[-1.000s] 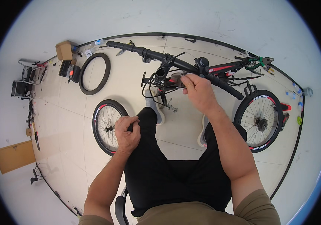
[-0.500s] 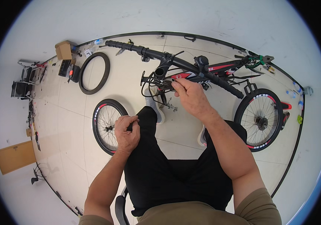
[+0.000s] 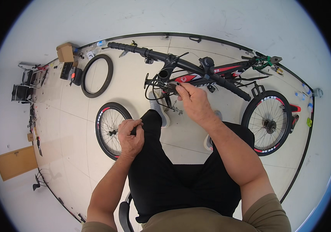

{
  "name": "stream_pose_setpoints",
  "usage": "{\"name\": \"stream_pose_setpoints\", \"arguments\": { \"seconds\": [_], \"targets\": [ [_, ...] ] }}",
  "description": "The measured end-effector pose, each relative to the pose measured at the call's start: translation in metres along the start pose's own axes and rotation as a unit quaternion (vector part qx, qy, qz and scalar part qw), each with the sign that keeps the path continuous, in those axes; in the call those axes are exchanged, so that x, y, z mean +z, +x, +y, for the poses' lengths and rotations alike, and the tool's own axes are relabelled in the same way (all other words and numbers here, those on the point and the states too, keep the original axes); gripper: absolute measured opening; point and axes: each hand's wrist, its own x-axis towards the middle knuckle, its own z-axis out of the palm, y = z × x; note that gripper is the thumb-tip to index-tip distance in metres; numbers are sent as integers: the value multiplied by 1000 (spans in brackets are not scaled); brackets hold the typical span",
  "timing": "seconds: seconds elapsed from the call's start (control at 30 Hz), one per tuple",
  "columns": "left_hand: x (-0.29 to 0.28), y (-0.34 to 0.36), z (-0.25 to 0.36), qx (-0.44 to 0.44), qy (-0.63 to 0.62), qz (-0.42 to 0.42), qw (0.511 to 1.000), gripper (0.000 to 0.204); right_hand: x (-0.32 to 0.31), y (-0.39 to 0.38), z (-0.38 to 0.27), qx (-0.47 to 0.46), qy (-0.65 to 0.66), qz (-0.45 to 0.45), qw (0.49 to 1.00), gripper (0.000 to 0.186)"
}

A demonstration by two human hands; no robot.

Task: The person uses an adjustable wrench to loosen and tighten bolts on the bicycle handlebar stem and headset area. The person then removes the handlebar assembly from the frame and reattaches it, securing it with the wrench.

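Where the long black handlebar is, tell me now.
In the head view, the long black handlebar slants across the upper middle, just above the bare right hand, its lower end near the black-tyred spoked wheel on the right.

I see scuffed white walls curving around a cream tiled floor, edged by a dark skirting strip. Far left are a tan door-like panel and what looks like a metal-framed chair; the light is soft.

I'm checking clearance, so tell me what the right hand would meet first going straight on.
The right hand points forward and left, so probably the open black tube first, though depth there is unclear.
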Motion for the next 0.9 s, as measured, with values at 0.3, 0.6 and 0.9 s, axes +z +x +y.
{"name": "stream_pose_setpoints", "arguments": {
  "seconds": [0.3, 0.6, 0.9],
  "targets": [
    [1, 0, -1, 2, 0, 3, 1000, 18, 4, -1, 9, 30, 19, -3, 999, 26],
    [-1, -1, -2, 1, -2, 6, 1000, 18, 5, -3, -5, 72, 89, -10, 993, 25],
    [2, -1, -3, -10, -13, 27, 999, 17, 8, -3, -4, 83, 99, 1, 992, 27]
  ]
}}
